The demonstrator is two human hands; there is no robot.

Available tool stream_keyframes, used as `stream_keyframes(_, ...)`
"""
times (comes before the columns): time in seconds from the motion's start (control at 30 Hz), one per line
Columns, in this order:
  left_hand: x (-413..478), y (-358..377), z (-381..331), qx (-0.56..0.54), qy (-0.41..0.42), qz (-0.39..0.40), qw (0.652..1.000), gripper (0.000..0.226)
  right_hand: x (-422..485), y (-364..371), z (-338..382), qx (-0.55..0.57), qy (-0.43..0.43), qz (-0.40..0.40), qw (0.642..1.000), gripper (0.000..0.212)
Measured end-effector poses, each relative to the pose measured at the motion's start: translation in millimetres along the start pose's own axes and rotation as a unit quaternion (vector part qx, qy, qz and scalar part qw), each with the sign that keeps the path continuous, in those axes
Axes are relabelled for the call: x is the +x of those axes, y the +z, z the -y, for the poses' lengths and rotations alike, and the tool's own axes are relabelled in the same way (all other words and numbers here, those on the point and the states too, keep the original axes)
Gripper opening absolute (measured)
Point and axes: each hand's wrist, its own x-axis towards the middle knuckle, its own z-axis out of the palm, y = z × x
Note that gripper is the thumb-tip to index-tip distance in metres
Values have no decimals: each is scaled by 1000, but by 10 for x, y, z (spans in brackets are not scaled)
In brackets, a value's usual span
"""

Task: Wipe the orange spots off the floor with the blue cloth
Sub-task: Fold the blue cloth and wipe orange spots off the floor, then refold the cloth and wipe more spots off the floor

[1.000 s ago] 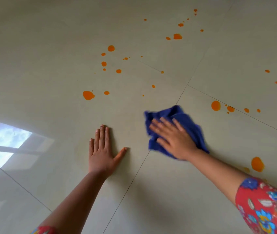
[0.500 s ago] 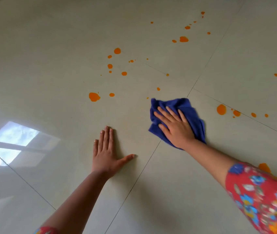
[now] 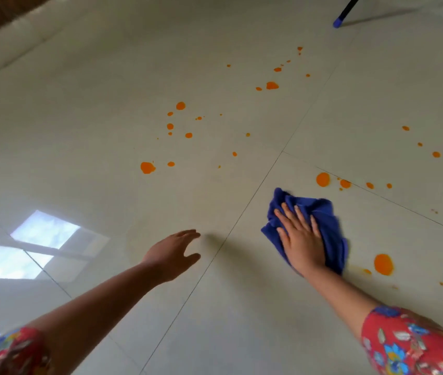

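Right hand (image 3: 302,240) pressed flat, fingers spread, on crumpled blue cloth (image 3: 323,226) against pale tiled floor (image 3: 106,131). Left hand (image 3: 173,253) open, thumb apart, at nine o'clock of the cloth, whether touching the tile unclear. Large orange spot (image 3: 383,264) just beside the cloth at four o'clock; another (image 3: 323,179) at twelve. Blue-tipped black pole (image 3: 343,13) at far one o'clock.

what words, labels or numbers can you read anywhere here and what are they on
None: no readable text in this view.
The blue cloth under the right hand is plain.
The red sleeve carries only a flower print.
The floor tiles show only orange spots.
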Motion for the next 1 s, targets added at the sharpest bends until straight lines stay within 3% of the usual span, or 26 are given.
stream_keyframes(0.13,-59,-347,-326,-128,-45,19,991,36,-337,185,591,78,-87,56,992,49)
stream_keyframes(0.2,-75,-517,-461,-175,-82,13,981,31,-371,44,739,233,-62,76,967,49)
stream_keyframes(0.23,-78,-590,-510,-199,-97,5,975,29,-354,-67,783,368,4,103,924,46)
stream_keyframes(0.27,-78,-659,-561,-231,-108,-1,967,26,-310,-201,814,505,89,123,850,39)
stream_keyframes(0.33,-80,-773,-694,-308,-137,-2,942,25,-210,-543,810,692,227,176,662,35)
stream_keyframes(0.37,-79,-824,-763,-339,-156,6,928,27,-155,-694,783,745,248,196,587,39)
stream_keyframes(0.43,-59,-932,-909,-366,-185,30,912,44,-71,-994,722,810,257,202,487,43)
stream_keyframes(0.47,-34,-997,-989,-385,-190,48,902,54,-55,-1150,722,821,238,202,477,43)
stream_keyframes(0.5,17,-1079,-1077,-417,-188,70,886,64,-35,-1312,728,810,207,196,512,44)
stream_keyframes(0.57,141,-1246,-1248,-511,-164,97,839,74,-10,-1532,768,755,103,142,631,38)
stream_keyframes(0.63,323,-1388,-1426,-563,-126,68,814,59,39,-1599,815,682,-16,40,730,28)
stream_keyframes(0.7,466,-1458,-1554,-550,-105,14,828,38,108,-1573,824,605,-66,-36,793,21)
stream_keyframes(0.77,621,-1466,-1554,-541,-86,-1,837,36,212,-1562,768,561,-95,-62,820,25)
stream_keyframes(0.9,824,-1516,-1393,-561,-13,44,826,37,515,-1766,652,552,-92,-3,829,21)
stream_keyframes(1.0,992,-1698,-1187,-560,37,69,825,37,845,-1970,674,539,-37,-79,838,24)
